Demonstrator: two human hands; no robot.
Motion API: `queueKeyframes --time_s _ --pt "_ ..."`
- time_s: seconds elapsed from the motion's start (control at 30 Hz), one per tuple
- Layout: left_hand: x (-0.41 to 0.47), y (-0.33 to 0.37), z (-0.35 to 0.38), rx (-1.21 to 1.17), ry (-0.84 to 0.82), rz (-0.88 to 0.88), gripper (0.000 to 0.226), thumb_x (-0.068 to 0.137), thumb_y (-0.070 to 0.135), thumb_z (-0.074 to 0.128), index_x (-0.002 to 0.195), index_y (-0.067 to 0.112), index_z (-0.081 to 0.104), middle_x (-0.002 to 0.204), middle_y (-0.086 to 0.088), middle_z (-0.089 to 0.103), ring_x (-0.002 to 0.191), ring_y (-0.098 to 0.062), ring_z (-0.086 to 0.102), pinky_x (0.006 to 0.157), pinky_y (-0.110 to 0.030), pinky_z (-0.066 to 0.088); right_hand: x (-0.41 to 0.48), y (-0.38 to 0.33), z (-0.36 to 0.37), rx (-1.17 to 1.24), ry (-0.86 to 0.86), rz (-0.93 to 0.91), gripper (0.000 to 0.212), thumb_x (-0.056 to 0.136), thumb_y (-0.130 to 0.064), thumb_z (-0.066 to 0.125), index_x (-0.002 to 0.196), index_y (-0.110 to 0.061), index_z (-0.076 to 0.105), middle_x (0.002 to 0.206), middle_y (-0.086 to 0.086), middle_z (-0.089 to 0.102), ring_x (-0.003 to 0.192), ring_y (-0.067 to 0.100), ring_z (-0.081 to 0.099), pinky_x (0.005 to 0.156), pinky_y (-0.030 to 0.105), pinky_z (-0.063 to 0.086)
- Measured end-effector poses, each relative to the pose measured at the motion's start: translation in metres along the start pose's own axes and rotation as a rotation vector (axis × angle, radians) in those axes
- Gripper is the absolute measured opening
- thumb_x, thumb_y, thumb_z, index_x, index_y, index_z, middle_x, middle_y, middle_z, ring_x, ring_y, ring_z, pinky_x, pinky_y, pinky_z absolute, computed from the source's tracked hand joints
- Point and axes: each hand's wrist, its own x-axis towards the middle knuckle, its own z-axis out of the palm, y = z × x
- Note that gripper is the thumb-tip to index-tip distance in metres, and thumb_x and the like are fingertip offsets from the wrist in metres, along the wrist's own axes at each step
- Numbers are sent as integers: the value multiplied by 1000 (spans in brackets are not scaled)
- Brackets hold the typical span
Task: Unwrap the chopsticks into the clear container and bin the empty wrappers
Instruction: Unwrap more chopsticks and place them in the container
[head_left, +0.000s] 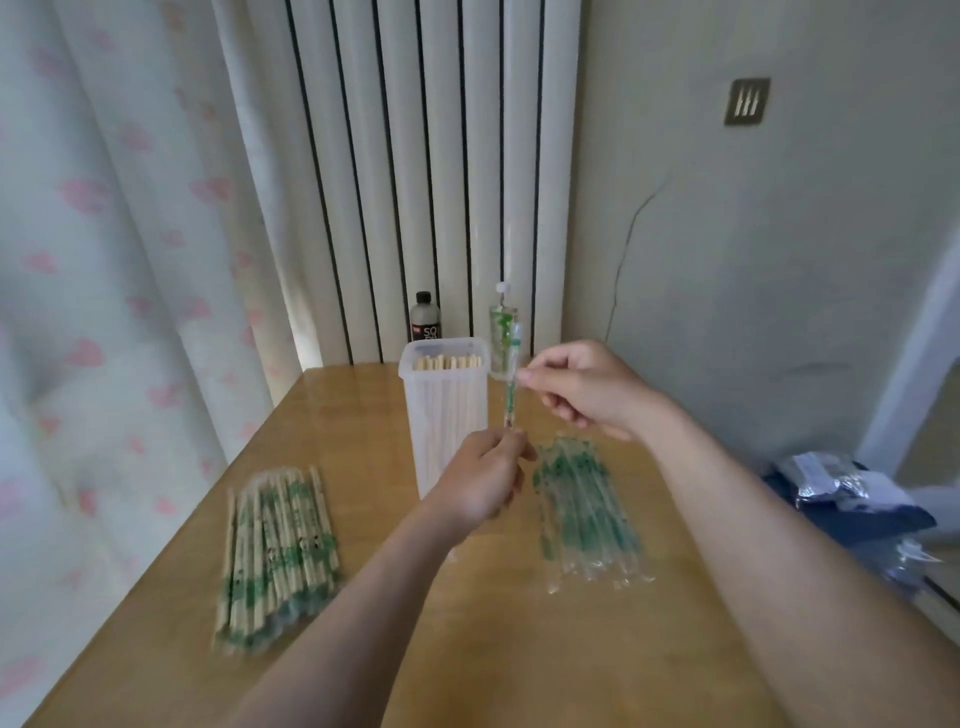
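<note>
A tall clear container (451, 415) stands mid-table with several bare chopsticks upright inside. Just right of it, I hold a green-printed clear wrapper (505, 338) upright in the air. My right hand (587, 387) pinches the wrapper near its middle. My left hand (483, 478) grips its lower end, where a chopstick seems to sit inside. A pile of wrapped chopsticks (278, 551) lies on the left of the table. Several empty wrappers (584, 514) lie in a heap on the right.
The wooden table (509, 649) runs back to a white radiator (415, 171). A dark bottle (425, 318) stands behind the container. A curtain (104, 260) hangs at the left. Off the table's right edge lies a dark bag with plastic packets (852, 499).
</note>
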Motion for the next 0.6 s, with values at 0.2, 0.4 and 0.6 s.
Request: queueKeyframes --time_s 0.2,0.4,0.6 --pt "17 -6 51 -36 -61 -93 22 103 26 48 90 12 58 69 -3 53 54 -18 52 52 -27 42 -14 75 -19 135 298 150 25 96 -21 66 73 -13 62 54 0 51 42 14 37 39 21 24" --pt "52 -26 76 -74 108 -254 21 104 19 45 85 10 48 75 -11 52 65 -24 53 57 -34 45 -32 166 -35 -195 491 339 31 99 -23 54 70 -16 45 64 6 42 57 22 40 54 32 26" --pt "84 -41 87 80 210 -315 30 94 15 64 69 13 48 67 -7 44 59 -20 43 53 -28 33 -47 208 -29 -194 503 357 40 99 -19 53 63 -17 36 57 1 36 53 19 36 52 33 24"
